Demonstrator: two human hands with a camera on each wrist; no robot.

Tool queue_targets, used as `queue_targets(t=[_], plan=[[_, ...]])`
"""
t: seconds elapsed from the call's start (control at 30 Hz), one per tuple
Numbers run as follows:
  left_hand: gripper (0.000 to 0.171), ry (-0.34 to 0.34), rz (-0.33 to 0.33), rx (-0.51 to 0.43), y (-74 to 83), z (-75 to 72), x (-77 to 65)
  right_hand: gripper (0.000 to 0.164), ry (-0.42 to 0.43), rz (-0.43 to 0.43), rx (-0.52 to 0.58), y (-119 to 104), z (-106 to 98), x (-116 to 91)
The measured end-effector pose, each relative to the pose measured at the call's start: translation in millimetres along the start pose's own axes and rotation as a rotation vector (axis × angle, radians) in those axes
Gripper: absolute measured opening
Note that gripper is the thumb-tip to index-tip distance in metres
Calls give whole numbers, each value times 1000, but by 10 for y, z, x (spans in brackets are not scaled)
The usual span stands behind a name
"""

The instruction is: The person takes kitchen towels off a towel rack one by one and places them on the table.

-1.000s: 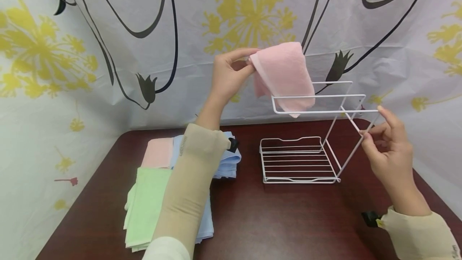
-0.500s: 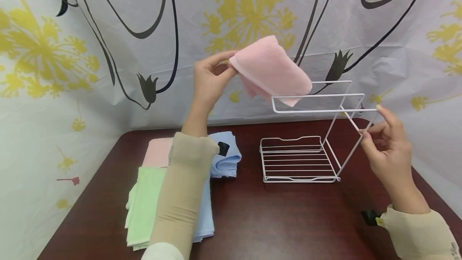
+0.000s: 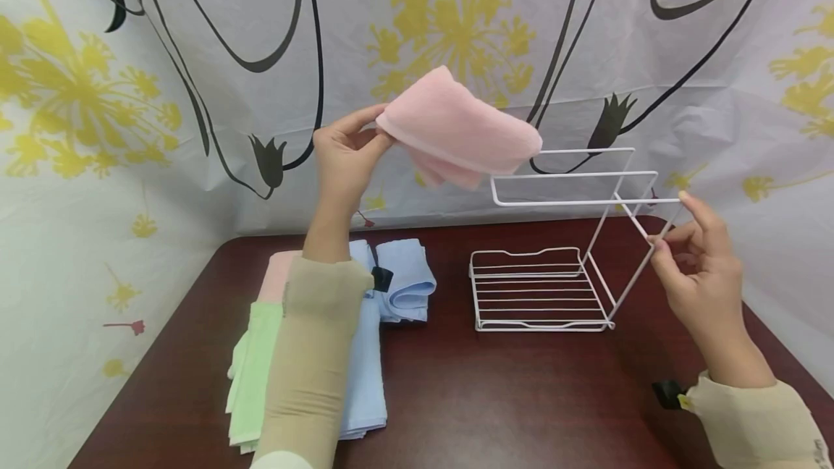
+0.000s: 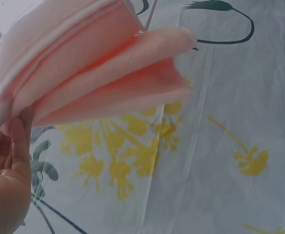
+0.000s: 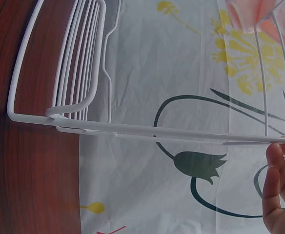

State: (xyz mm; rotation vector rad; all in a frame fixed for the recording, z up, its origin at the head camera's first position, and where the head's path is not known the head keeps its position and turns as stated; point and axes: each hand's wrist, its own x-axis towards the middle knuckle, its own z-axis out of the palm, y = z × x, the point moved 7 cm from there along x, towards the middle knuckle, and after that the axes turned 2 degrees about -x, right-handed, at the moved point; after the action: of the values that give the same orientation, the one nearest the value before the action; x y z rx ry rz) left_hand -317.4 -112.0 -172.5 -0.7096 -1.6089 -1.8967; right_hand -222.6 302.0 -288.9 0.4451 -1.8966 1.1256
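A folded pink towel [image 3: 459, 125] hangs in the air at the upper left end of the white wire rack [image 3: 541, 326]. My left hand [image 3: 345, 158] pinches one corner of it between thumb and fingers. In the left wrist view the towel's [image 4: 108, 73] folded layers fan out from that grip. The rack stands on the table, with a slatted lower shelf and bare upper rails [image 3: 573, 174]. My right hand [image 3: 706, 273] holds the rack's upper right frame, thumb and fingers at the wire; the right wrist view shows the fingertips [image 5: 275, 152] at the frame.
Left of the rack lie folded towels: a green stack [image 3: 250, 382], a pink one [image 3: 279, 273] and blue ones [image 3: 405, 281], partly hidden behind my left sleeve. The dark wooden table [image 3: 495, 396] meets a flower-printed sheet [image 3: 417, 20] at the back.
My left hand has moved left with the pink towel, drawing it from over the upper rails to beyond their left end. The right hand and rack have stayed put.
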Motion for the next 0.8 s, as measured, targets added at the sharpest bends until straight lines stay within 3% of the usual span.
queue_targets(t=[0.2, 0.47, 0.63, 0.8], plan=[[26, 46, -12, 15, 9, -164, -50, 61, 4, 18, -4, 8, -10, -13], [24, 38, -27, 0, -33, -357, -137, 60, 5, 12, 10, 14, -6, -21], [23, 39, -44, 73, -29, -530, -194, 60, 1, 15, 18, 5, 2, -19], [21, 35, -107, 161, -24, -670, -272, 59, -5, 11, 17, -7, 9, -12]])
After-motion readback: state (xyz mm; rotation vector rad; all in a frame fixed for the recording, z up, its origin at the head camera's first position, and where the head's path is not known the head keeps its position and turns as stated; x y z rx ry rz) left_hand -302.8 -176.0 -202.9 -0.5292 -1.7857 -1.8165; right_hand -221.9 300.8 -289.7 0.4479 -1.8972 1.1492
